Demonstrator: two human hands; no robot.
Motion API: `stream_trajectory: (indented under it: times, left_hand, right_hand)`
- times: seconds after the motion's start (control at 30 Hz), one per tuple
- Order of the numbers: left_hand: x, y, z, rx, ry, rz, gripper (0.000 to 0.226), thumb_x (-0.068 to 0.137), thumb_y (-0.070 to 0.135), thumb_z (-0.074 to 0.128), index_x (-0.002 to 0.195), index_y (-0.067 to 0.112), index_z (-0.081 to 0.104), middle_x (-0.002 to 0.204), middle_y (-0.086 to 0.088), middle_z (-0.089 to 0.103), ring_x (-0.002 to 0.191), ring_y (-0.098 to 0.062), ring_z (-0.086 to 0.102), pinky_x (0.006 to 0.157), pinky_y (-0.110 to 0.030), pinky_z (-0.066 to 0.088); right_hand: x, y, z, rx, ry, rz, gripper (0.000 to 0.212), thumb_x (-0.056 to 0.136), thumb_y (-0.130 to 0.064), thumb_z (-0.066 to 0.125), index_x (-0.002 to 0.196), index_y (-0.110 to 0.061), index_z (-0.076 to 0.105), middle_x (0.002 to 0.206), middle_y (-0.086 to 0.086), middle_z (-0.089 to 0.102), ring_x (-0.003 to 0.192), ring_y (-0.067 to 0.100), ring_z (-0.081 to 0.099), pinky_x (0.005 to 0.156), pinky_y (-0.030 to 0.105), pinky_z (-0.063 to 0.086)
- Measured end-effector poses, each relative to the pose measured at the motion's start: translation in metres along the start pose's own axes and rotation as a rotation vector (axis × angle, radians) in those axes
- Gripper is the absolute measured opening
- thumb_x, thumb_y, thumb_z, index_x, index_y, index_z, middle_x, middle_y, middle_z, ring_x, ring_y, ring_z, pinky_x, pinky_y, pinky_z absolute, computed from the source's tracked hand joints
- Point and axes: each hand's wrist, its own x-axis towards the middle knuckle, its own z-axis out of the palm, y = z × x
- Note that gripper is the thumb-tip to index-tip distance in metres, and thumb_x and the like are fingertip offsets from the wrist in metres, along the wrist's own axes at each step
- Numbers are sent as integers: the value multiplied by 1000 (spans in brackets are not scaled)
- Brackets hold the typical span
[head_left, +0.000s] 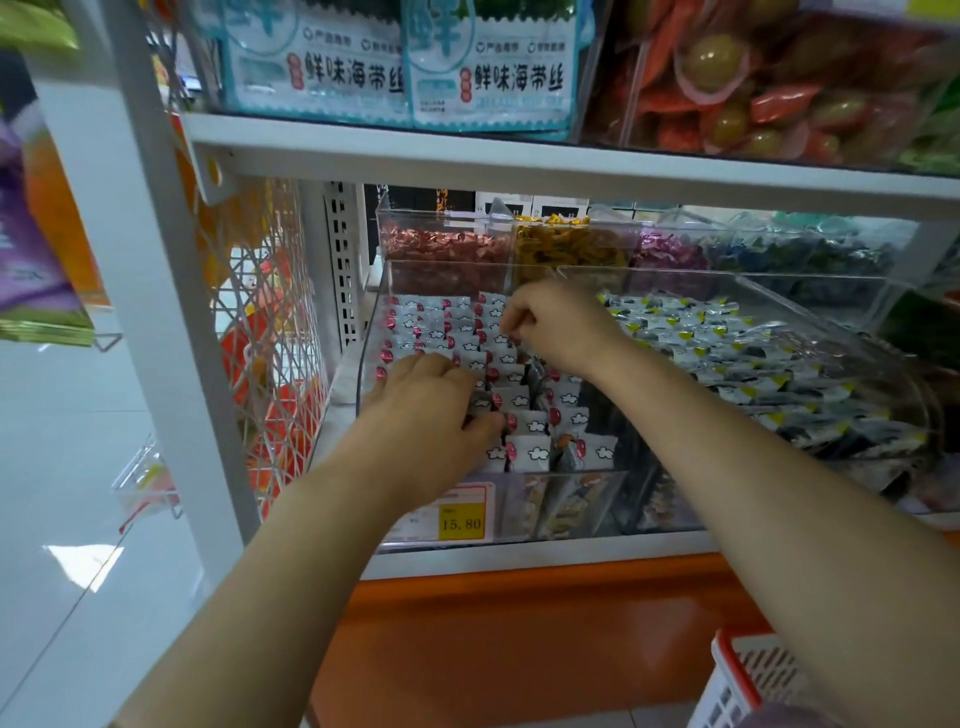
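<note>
Here, both hands of a person work among white snack packets (530, 415) standing in rows inside a clear bin (364, 364) on a shop shelf (519, 564). The left hand (426, 400) lies palm-down on the near-left rows, fingers curled together over the packets, thumb pressed to one. The right hand (561, 327), further back, pinches a packet top with bent fingertips. A price tag (461, 522) reads 15.80.

Packets (511, 400) in bin (566, 499) — second bin (810, 306) right.
</note>
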Motion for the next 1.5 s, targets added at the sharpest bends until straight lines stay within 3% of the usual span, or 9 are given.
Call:
stream_trajectory:
  times: [0.3,0.37,0.43,0.57,0.7,0.83,1.0,1.17,1.5]
  left_hand:
    - [-2,-1,-3,-69,23,1,47,94,40,44,133,14,47,131,-6,45,123,-22,36,101,-33,31]
    - [-1,-2,-3,-102,58,6,41,95,36,46,127,11,51,128,-6,47,120,-22,38,97,-29,33]
    - [-2,-2,-4,-151,117,0,36,95,31,47,124,10,52,127,-6,47,118,-21,40,91,-24,32]
    - [-2,0,-9,-286,294,-65,36,95,18,47,130,9,50,132,-8,45,113,-21,48,85,-19,32]
    - [-3,2,-11,-461,341,-116,45,96,20,46,140,15,40,137,-8,46,86,-9,54,74,-17,41]
    - [-6,6,-7,-767,268,-195,40,98,24,44,136,12,44,118,-5,62,90,-12,62,62,-20,50]
    - [-10,5,-9,-1105,274,-280,18,97,22,47,90,17,62,84,-9,68,75,-16,66,66,-24,56]
    - [-14,6,-13,-1435,210,-330,20,97,29,45,88,15,57,71,-5,65,63,-13,63,58,-25,54]
    - [-16,3,-10,-1421,236,-306,45,98,31,41,57,14,47,44,2,41,39,-10,33,39,-20,32]
  right_hand:
    - [16,10,16,-292,-79,-103,8,84,-23,67,77,-21,64,81,-9,60,93,14,48,109,39,22]
    - [12,8,9,-38,-74,-68,10,85,-17,66,77,-19,60,78,-9,57,78,8,51,90,33,42]
    - [5,3,-2,165,44,-7,9,88,-13,61,81,-17,57,78,-10,53,72,6,50,66,23,41]
    - [-24,-3,-20,351,375,27,6,91,-10,57,85,-11,56,82,-2,56,76,14,57,71,31,51]
    - [-64,-10,-22,696,600,125,17,93,-11,55,80,-20,51,84,4,61,61,15,64,53,23,54]
    - [-90,-16,-15,1020,522,250,9,93,-7,54,84,-11,55,80,5,60,58,10,65,59,29,58]
    - [-103,-19,-10,1383,409,304,6,91,-2,53,90,-2,59,85,11,61,65,15,67,61,23,55]
    - [-104,-14,-13,1646,285,306,16,83,4,56,97,1,62,85,13,66,70,18,69,63,22,55]
    - [-105,-15,-14,1854,286,396,11,83,4,54,80,-1,63,69,9,70,63,15,70,55,17,55]
